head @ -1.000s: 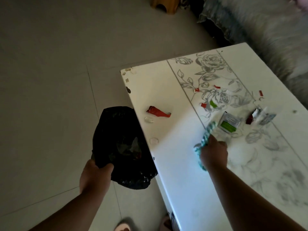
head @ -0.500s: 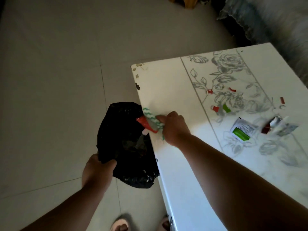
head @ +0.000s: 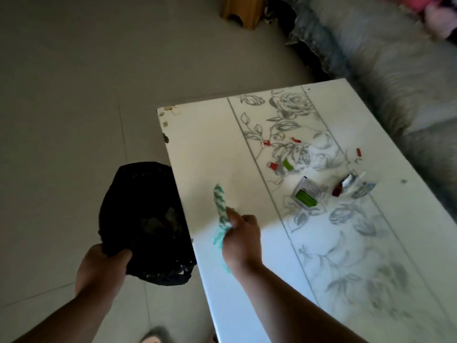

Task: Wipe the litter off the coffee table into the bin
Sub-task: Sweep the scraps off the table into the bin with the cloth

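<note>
My right hand [head: 241,237] grips a green-and-white cloth [head: 220,206] over the white coffee table [head: 210,149], near its left edge. My left hand [head: 102,269] holds the near rim of a bin lined with a black bag [head: 146,219], pressed against the table's left edge. Litter lies further right on the rose pattern: a white packet with a green label [head: 308,194], a red and silver wrapper [head: 346,186], a green scrap [head: 287,164] and small red scraps [head: 273,166].
A grey fluffy sofa [head: 385,70] runs along the table's far right side. A wooden stool [head: 241,11] stands on the tiled floor [head: 61,95] at the top. A slipper [head: 154,336] shows at the bottom edge.
My right hand swept the red wrapper from the table's left part over the edge into the bin, then drew back onto the table with the cloth. The left hand kept the bin in place.
</note>
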The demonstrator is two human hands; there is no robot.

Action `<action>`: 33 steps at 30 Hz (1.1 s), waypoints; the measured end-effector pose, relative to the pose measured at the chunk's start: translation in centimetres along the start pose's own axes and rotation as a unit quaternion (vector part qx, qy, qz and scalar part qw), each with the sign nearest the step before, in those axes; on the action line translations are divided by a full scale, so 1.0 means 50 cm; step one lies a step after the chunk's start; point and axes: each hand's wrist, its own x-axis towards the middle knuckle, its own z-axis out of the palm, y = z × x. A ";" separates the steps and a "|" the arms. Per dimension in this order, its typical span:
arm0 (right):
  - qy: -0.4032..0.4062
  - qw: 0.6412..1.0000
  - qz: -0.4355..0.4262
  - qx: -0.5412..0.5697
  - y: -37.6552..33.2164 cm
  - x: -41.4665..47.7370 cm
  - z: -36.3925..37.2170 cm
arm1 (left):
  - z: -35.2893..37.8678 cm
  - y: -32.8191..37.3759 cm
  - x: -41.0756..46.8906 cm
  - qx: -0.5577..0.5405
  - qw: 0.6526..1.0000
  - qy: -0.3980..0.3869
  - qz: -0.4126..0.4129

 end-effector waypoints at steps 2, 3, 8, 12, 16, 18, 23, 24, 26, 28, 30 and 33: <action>0.083 0.995 0.034 -0.034 0.058 0.007 -0.055 | 0.000 0.002 0.000 0.006 1.000 0.003 -0.004; 0.133 0.987 0.069 -0.048 0.088 0.011 -0.082 | -0.001 0.003 0.000 0.012 1.000 0.002 -0.006; 0.258 0.930 0.258 -0.047 0.226 0.040 -0.228 | -0.001 0.012 0.000 0.014 1.000 -0.014 -0.015; 0.206 0.935 0.277 -0.076 0.257 0.131 -0.298 | 0.001 0.011 -0.002 0.000 0.999 -0.025 -0.032; 0.117 0.951 0.214 -0.189 0.217 0.248 -0.309 | 0.012 0.000 0.010 -0.044 0.997 -0.022 -0.059; 0.077 0.955 0.182 -0.221 0.183 0.290 -0.299 | 0.017 -0.007 0.019 -0.059 0.996 -0.023 -0.065; 0.017 0.951 0.079 -0.298 0.091 0.355 -0.243 | 0.027 -0.008 0.016 -0.079 0.995 -0.010 -0.062; 0.010 0.949 0.045 -0.311 0.075 0.364 -0.227 | 0.030 -0.006 0.016 -0.084 0.995 -0.009 -0.059; -0.004 0.945 -0.017 -0.327 0.040 0.367 -0.195 | 0.034 -0.004 0.016 -0.097 0.994 -0.011 -0.054; -0.024 0.942 -0.063 -0.329 0.007 0.354 -0.157 | 0.035 -0.004 0.016 -0.095 0.994 -0.009 -0.048; -0.047 0.942 -0.094 -0.319 -0.020 0.324 -0.114 | 0.035 -0.005 0.015 -0.092 0.995 -0.008 -0.045; -0.093 0.946 -0.136 -0.278 -0.050 0.253 -0.040 | 0.035 -0.008 0.018 -0.093 0.994 -0.006 -0.050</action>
